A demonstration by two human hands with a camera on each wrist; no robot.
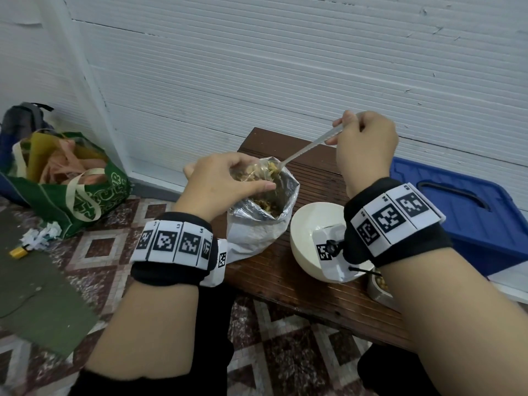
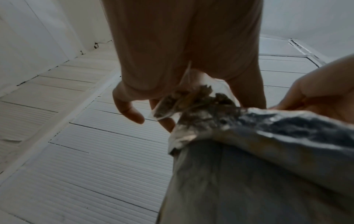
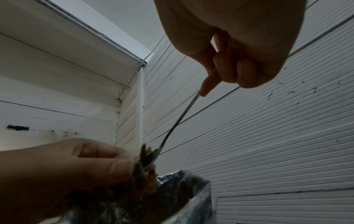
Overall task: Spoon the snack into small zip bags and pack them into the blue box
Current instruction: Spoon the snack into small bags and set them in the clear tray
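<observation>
Nearest the camera, two forearms with black wristbands are seen. A small clear zip bag (image 1: 251, 174) is pinched by the fingers (image 1: 258, 186) of the left hand (image 1: 217, 184), directly above the open foil snack bag (image 1: 257, 218) standing on the table (image 1: 300, 287). A spoon (image 1: 305, 150) is gripped by the right hand (image 1: 365, 147), its bowl with snack at the mouth of the zip bag. A white bowl (image 1: 308, 224) is placed beside the foil bag. The blue box (image 1: 463, 207) is kept closed at the right.

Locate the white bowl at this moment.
In the head view, the white bowl sits on the brown bench, right of the foil snack bag, partly hidden by the right wrist.
</observation>
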